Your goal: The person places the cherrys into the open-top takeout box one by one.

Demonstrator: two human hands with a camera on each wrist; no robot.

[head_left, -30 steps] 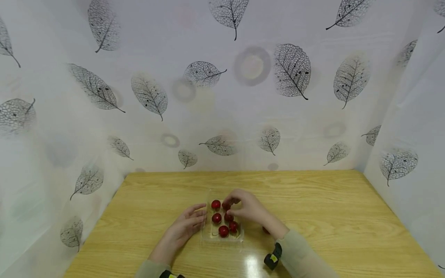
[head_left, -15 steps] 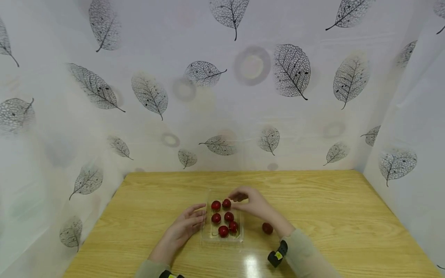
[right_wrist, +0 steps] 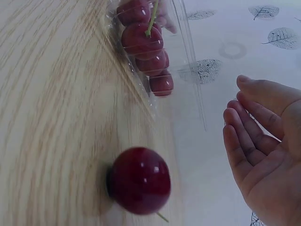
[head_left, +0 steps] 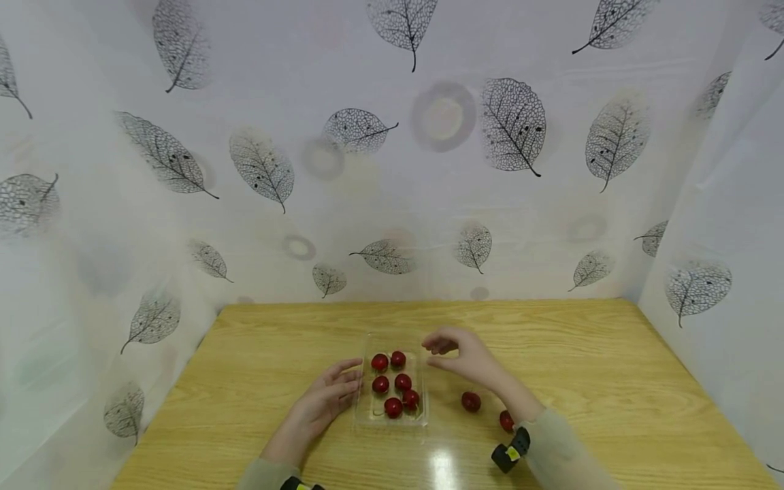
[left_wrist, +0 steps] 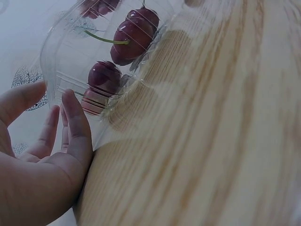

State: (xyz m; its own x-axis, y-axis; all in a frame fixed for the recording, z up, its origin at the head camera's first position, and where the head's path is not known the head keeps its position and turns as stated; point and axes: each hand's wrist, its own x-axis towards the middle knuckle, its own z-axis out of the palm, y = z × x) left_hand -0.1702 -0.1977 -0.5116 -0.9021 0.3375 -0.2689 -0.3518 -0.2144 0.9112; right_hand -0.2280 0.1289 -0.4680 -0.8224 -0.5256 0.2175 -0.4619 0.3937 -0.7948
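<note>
Cherries, six boxed and two loose, with two hands

Far left: one pale sleeve (head_left: 265,475), with a black wristband (head_left: 300,484) cut off by the lower frame edge.
Next: left hand (head_left: 324,403), resting on the counter (head_left: 275,340), thumb and fingers spread and relaxed, fingertips at the box's left side; grips nothing.
Centre: one see-through plastic box (head_left: 392,423), standing on the wooden counter. Contents: six dark red cherries (head_left: 380,385), loosely paired from back to front, at least one with a green stem.
Right of the box: right hand (head_left: 462,354), raised, fingers gently bent, thumb apart from them, holding nothing.
Below that forearm: one loose cherry (head_left: 471,401), on the counter, apart from the box.
Farther right: a second loose cherry (head_left: 506,420), partly covered by the wrist.
Far right: a matching sleeve (head_left: 566,446), with a black-and-yellow wrist device (head_left: 506,457).
Full width, behind: white sheeting (head_left: 429,197), printed with leaves.
</note>
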